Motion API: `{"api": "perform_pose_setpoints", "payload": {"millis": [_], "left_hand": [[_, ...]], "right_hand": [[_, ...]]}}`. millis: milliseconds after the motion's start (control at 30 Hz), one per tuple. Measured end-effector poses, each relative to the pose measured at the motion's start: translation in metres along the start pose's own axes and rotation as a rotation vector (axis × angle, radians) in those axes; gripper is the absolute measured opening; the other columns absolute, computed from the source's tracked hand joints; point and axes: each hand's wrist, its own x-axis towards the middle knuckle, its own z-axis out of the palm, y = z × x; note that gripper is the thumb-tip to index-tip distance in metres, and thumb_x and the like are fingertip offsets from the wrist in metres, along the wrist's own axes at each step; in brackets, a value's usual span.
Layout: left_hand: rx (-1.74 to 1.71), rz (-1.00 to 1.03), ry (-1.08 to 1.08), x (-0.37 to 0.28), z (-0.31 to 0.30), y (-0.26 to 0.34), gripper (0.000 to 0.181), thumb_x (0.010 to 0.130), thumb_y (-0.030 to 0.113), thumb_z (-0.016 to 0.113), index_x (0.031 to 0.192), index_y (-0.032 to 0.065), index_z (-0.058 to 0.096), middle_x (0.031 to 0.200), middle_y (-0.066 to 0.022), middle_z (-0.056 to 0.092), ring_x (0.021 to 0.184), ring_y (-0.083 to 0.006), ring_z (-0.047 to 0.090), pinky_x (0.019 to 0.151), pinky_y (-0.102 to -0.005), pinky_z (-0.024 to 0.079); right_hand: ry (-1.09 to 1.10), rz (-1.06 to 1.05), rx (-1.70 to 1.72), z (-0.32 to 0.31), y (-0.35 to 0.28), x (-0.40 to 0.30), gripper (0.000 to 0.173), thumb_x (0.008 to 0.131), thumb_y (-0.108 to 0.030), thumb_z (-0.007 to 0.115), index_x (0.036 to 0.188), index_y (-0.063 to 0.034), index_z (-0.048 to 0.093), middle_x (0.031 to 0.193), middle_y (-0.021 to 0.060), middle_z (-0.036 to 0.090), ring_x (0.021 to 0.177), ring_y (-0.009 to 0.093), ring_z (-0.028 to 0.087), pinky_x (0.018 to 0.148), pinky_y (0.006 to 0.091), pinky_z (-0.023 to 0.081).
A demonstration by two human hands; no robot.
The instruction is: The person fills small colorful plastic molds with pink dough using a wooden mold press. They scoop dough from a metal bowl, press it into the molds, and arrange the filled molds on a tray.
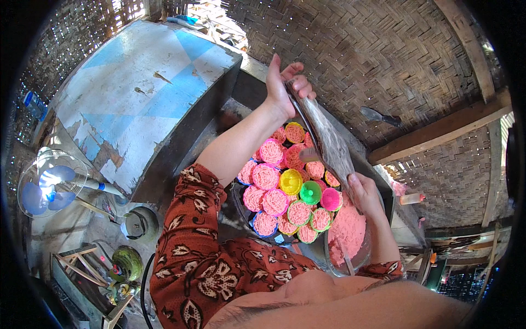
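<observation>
Both my hands hold a long, worn wooden press [326, 133] slanting across the work. My left hand [283, 84] grips its upper end, with the thumb held away from the wood. Around the lower end is my right hand [363, 193]. A short cylinder [309, 155] juts from the press's left side, over cups of pink noodle-like strands [274, 202]. These colourful fluted cups crowd a dark round tray, partly hidden by the press. A yellow cup [290, 181] and a green cup [310, 193] show no strands. Below my right hand, a clear bowl [328, 257] holds pink dough [347, 232] and a utensil handle [349, 264].
A peeling blue-and-white panel [164, 78] stands at left. Beyond it are a fan [53, 185], a kettle [140, 223] and a green gas cylinder [126, 263]. A knife [380, 116] is tucked into the woven bamboo wall [353, 53]; a squeeze bottle [412, 199] is at right.
</observation>
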Motion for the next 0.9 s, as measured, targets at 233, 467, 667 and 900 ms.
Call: {"api": "perform_pose_setpoints", "payload": {"millis": [233,467,667,900], "left_hand": [[-0.009,-0.059,-0.044,-0.007,-0.007,0.001,0.056,0.082,0.065,0.032,0.074,0.0139,0.053,0.041,-0.0008,0.034,0.037,-0.0176,0.035,0.049,-0.0362,0.033],[0.073,0.017,-0.019,-0.007,0.014,0.01,0.053,0.086,0.057,0.032,0.077,0.0102,0.056,0.042,0.0034,0.028,0.037,-0.0125,0.029,0.046,-0.03,0.031],[0.065,-0.033,-0.045,0.006,0.001,0.013,0.058,0.085,0.061,0.027,0.079,0.0115,0.057,0.046,-0.0018,0.037,0.044,-0.0191,0.04,0.052,-0.0367,0.037],[1.058,-0.316,0.302,-0.033,-0.004,-0.021,0.053,0.091,0.045,0.028,0.109,0.0048,0.057,0.096,-0.0112,0.062,0.09,-0.021,0.057,0.083,-0.0368,0.043]], "right_hand": [[-0.051,0.049,-0.005,0.009,0.004,-0.014,0.041,0.09,-0.038,0.045,0.074,-0.0009,0.053,0.053,-0.0007,0.046,0.045,0.008,0.043,0.042,0.0251,0.034],[0.043,-0.118,-0.121,0.018,-0.007,-0.002,0.043,0.091,-0.038,0.043,0.073,0.0002,0.054,0.053,0.0017,0.048,0.051,0.01,0.047,0.047,0.0285,0.039],[0.064,-0.153,-0.193,0.015,0.004,0.008,0.04,0.09,-0.036,0.045,0.072,-0.0005,0.053,0.054,0.0024,0.048,0.054,0.011,0.047,0.049,0.0287,0.039],[-0.009,-0.101,0.131,0.015,0.019,0.001,0.039,0.089,-0.036,0.047,0.074,0.0002,0.052,0.057,0.0038,0.048,0.055,0.011,0.046,0.05,0.0302,0.039]]}}
